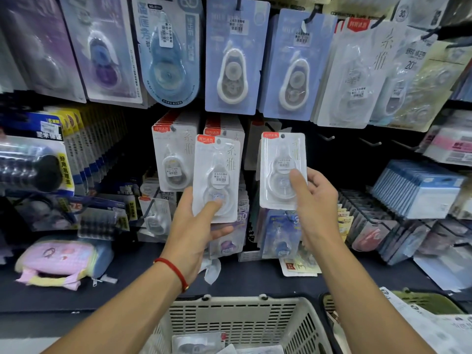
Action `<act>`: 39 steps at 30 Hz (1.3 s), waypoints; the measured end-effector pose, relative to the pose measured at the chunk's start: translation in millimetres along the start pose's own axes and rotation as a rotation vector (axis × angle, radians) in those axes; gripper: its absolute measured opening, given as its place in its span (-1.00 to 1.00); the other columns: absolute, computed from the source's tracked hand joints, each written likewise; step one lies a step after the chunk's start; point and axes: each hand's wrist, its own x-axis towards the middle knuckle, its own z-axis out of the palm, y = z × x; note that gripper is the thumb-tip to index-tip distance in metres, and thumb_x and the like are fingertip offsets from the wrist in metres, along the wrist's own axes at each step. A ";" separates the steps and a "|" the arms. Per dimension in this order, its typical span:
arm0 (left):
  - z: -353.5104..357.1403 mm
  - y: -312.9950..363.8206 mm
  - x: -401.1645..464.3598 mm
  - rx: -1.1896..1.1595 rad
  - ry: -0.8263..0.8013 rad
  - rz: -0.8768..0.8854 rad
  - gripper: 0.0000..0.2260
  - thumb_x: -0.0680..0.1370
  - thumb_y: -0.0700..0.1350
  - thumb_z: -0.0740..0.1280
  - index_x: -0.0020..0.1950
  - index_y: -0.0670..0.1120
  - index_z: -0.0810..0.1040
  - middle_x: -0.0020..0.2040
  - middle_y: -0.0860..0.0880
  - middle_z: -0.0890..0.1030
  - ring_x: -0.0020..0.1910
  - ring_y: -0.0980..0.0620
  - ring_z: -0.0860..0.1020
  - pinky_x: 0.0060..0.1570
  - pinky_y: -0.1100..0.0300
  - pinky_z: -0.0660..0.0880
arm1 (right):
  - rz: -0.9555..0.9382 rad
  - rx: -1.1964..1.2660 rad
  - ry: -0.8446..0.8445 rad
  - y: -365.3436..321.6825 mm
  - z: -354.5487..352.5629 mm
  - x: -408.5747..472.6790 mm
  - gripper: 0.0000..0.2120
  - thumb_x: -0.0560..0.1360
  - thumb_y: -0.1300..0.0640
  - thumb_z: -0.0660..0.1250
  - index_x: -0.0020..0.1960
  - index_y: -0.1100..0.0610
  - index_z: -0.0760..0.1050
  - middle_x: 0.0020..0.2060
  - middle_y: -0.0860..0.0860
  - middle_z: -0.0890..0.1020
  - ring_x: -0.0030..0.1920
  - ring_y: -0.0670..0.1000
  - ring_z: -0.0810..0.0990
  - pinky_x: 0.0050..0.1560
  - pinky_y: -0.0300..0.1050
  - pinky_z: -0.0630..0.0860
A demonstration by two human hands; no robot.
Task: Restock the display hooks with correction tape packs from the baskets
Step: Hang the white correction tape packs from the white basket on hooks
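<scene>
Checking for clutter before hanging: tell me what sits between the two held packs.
Head view: between the left pack and right pack, a hooked stack of red-labelled packs hangs behind the gap.

Bare forearms, no sleeves; a red string bracelet (176,273) circles the left wrist.

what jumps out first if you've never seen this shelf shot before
Two hands at centre each hold up a clear white correction tape pack: the left hand grips the left pack, the right hand pinches the right pack. Above hang blue packs; a cream basket sits at the bottom edge.
</scene>
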 end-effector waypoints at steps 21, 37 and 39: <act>15.4 -1.2 -10.6 0.234 -0.100 -0.034 -0.62 0.62 -0.29 0.41 0.35 0.07 0.52 0.09 -0.04 0.75 0.04 -0.15 0.74 0.24 -0.40 0.53 | 0.121 -0.075 -0.151 4.4 19.8 -29.0 -0.84 0.65 0.05 0.40 0.20 0.04 0.53 0.04 -0.01 0.77 0.05 -0.05 0.75 0.02 -0.14 0.61; 2.8 -6.4 0.5 0.807 -0.123 0.334 -0.52 0.56 -0.32 0.35 0.41 0.07 0.53 0.33 0.19 0.56 0.34 0.23 0.49 0.37 0.32 0.41 | 0.010 -0.422 -0.090 1.2 -0.5 -3.6 -0.61 0.66 -0.16 0.31 0.39 0.02 0.54 0.11 -0.02 0.72 0.16 0.05 0.70 0.12 0.13 0.65; 3.5 -7.9 8.4 0.998 -0.113 0.436 -0.48 0.53 -0.32 0.34 0.47 0.02 0.50 0.46 0.15 0.44 0.50 0.14 0.34 0.48 0.45 0.13 | 0.039 -0.795 -0.139 10.6 -5.2 -0.8 -0.43 0.68 -0.19 0.22 0.59 0.08 0.33 0.38 0.06 0.57 0.41 0.12 0.52 0.31 0.09 0.52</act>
